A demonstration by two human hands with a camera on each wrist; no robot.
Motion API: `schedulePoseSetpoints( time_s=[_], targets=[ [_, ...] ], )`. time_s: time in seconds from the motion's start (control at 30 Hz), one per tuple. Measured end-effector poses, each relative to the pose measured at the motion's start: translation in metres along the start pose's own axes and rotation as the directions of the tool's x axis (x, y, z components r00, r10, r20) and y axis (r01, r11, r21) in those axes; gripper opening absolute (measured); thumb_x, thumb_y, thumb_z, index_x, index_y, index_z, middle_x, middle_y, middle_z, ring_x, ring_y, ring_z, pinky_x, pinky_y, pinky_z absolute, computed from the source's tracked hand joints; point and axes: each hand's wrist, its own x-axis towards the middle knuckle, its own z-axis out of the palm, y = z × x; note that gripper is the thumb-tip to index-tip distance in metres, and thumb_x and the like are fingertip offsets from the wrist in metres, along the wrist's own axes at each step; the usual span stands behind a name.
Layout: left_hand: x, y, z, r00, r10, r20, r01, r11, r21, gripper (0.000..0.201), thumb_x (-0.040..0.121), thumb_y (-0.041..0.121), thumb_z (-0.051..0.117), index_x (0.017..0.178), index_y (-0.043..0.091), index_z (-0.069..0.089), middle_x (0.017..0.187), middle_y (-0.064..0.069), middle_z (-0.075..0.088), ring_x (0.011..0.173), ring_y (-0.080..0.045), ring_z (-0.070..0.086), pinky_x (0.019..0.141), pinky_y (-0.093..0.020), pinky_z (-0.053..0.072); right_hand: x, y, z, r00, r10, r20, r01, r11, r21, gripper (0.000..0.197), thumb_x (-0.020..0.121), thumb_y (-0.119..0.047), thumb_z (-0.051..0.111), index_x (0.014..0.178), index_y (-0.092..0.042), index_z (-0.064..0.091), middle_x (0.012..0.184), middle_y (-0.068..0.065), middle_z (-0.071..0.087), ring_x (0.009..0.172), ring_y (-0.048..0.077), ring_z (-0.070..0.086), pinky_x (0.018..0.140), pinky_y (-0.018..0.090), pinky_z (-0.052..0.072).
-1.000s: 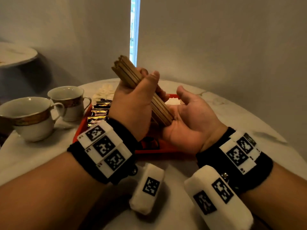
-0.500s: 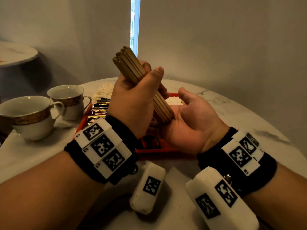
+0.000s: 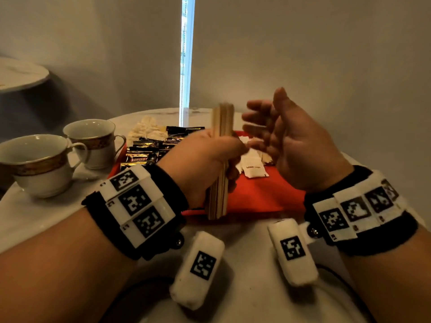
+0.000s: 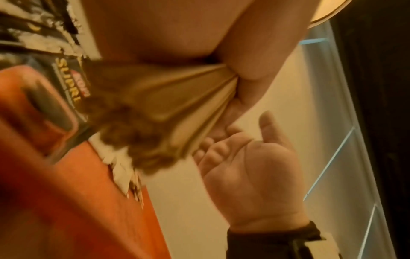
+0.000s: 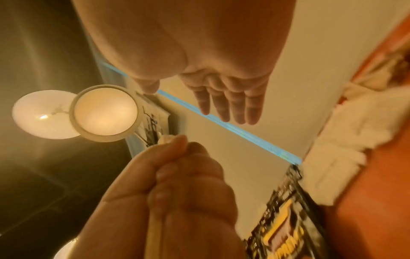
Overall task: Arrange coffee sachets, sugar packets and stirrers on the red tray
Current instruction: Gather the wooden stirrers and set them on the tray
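Head view shows my left hand (image 3: 205,159) wrapped around a bundle of wooden stirrers (image 3: 221,159), held roughly upright over the near part of the red tray (image 3: 256,197). My right hand (image 3: 293,148) floats just beside the bundle with its fingers spread and relaxed, gripping nothing and not touching the sticks.

On the tray, black-and-gold coffee sachets (image 3: 149,150) already lie stacked along the left side, and white sugar packets (image 3: 254,169) sit toward the middle and back. So I judge two of the three kinds as placed, though whether they are neatly squared I cannot tell from here. A small pale pile lies behind the sachets; I cannot tell what it is.

What is left, as I read it, is laying the stirrers down on the bare red area at the front right. Two cups (image 3: 58,157) stand on the table left of the tray.
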Motion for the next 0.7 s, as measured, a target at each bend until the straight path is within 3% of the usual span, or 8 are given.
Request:
schedulePoseSetpoints(
  time_s=[0.07, 0.13, 0.23, 0.33, 0.4, 0.5, 0.63, 0.7],
  targets=[
    [-0.002, -0.004, 0.002, 0.989, -0.110, 0.103, 0.099, 0.990, 0.099, 0.014, 0.093, 0.010, 0.065, 0.083, 0.012, 0.055, 0.066, -0.004, 0.053, 0.055, -0.018, 0.052, 0.056, -0.033, 0.047, -0.008, -0.011, -0.014, 0.991, -0.132, 0.036, 0.135, 0.989, -0.068, 0.080, 0.073, -0.088, 0.037, 0.125, -0.033, 0.059, 0.132, -0.005, 0.063, 0.125, 0.012, 0.059, 0.106, 0.044, 0.048],
    [-0.002, -0.009, 0.004, 0.972, -0.174, 0.160, 0.140, 0.969, 0.204, 0.018, 0.090, 0.011, 0.068, 0.077, 0.013, 0.057, 0.067, -0.006, 0.056, 0.059, -0.021, 0.055, 0.059, -0.035, 0.048, -0.012, -0.004, 0.002, 0.976, -0.203, 0.075, 0.216, 0.913, -0.346, 0.090, 0.071, -0.093, 0.033, 0.133, -0.031, 0.055, 0.135, -0.004, 0.060, 0.127, 0.006, 0.056, 0.107, 0.042, 0.047],
    [-0.005, -0.013, 0.009, 0.956, -0.215, 0.199, 0.142, 0.934, 0.327, 0.016, 0.087, 0.012, 0.072, 0.074, 0.013, 0.063, 0.067, -0.008, 0.058, 0.061, -0.024, 0.057, 0.061, -0.036, 0.048, -0.016, 0.017, 0.022, 0.980, -0.199, -0.020, 0.092, 0.536, -0.839, 0.069, 0.094, -0.070, 0.039, 0.126, -0.013, 0.061, 0.117, 0.011, 0.066, 0.108, -0.002, 0.064, 0.100, 0.032, 0.046],
    [-0.005, -0.013, 0.009, 0.954, -0.222, 0.202, 0.142, 0.927, 0.348, 0.020, 0.085, 0.011, 0.073, 0.067, 0.012, 0.063, 0.063, -0.009, 0.057, 0.056, -0.025, 0.056, 0.060, -0.035, 0.048, -0.015, -0.001, 0.011, 0.925, -0.024, 0.379, 0.239, 0.812, -0.532, 0.077, 0.085, -0.080, 0.027, 0.132, -0.030, 0.063, 0.130, -0.013, 0.064, 0.117, -0.007, 0.057, 0.104, 0.026, 0.043],
    [-0.005, -0.011, 0.007, 0.951, -0.225, 0.213, 0.137, 0.922, 0.363, 0.017, 0.080, 0.019, 0.078, 0.075, 0.013, 0.063, 0.069, -0.010, 0.059, 0.063, -0.028, 0.058, 0.065, -0.040, 0.051, -0.016, -0.009, -0.014, 0.922, -0.078, 0.380, 0.240, 0.884, -0.402, 0.077, 0.081, -0.080, 0.021, 0.128, -0.035, 0.063, 0.130, -0.018, 0.064, 0.122, -0.004, 0.056, 0.107, 0.027, 0.041],
    [-0.007, -0.010, 0.008, 0.947, -0.217, 0.238, 0.113, 0.916, 0.385, 0.018, 0.072, 0.025, 0.080, 0.073, 0.016, 0.064, 0.070, -0.010, 0.059, 0.065, -0.029, 0.057, 0.067, -0.043, 0.052, -0.013, 0.008, 0.000, 0.932, -0.089, 0.352, 0.254, 0.852, -0.457, 0.082, 0.063, -0.099, 0.027, 0.107, -0.043, 0.066, 0.114, -0.032, 0.067, 0.125, 0.015, 0.060, 0.103, 0.019, 0.041],
    [-0.007, -0.012, 0.011, 0.953, -0.193, 0.235, 0.096, 0.924, 0.369, 0.028, 0.079, 0.014, 0.077, 0.054, 0.017, 0.064, 0.057, -0.007, 0.055, 0.049, -0.023, 0.053, 0.056, -0.033, 0.048, -0.016, 0.001, 0.004, 0.930, -0.095, 0.354, 0.245, 0.880, -0.407, 0.072, 0.091, -0.076, 0.023, 0.124, -0.031, 0.068, 0.124, -0.016, 0.069, 0.115, -0.008, 0.059, 0.104, 0.027, 0.044],
    [-0.007, -0.010, 0.011, 0.953, -0.189, 0.237, 0.084, 0.915, 0.394, 0.016, 0.069, 0.026, 0.076, 0.064, 0.017, 0.063, 0.062, -0.008, 0.057, 0.054, -0.026, 0.055, 0.061, -0.037, 0.050, -0.012, -0.003, 0.001, 0.941, -0.128, 0.312, 0.246, 0.893, -0.376, 0.081, 0.083, -0.087, 0.020, 0.123, -0.035, 0.067, 0.124, -0.016, 0.068, 0.114, -0.008, 0.059, 0.101, 0.026, 0.044]
  ],
)
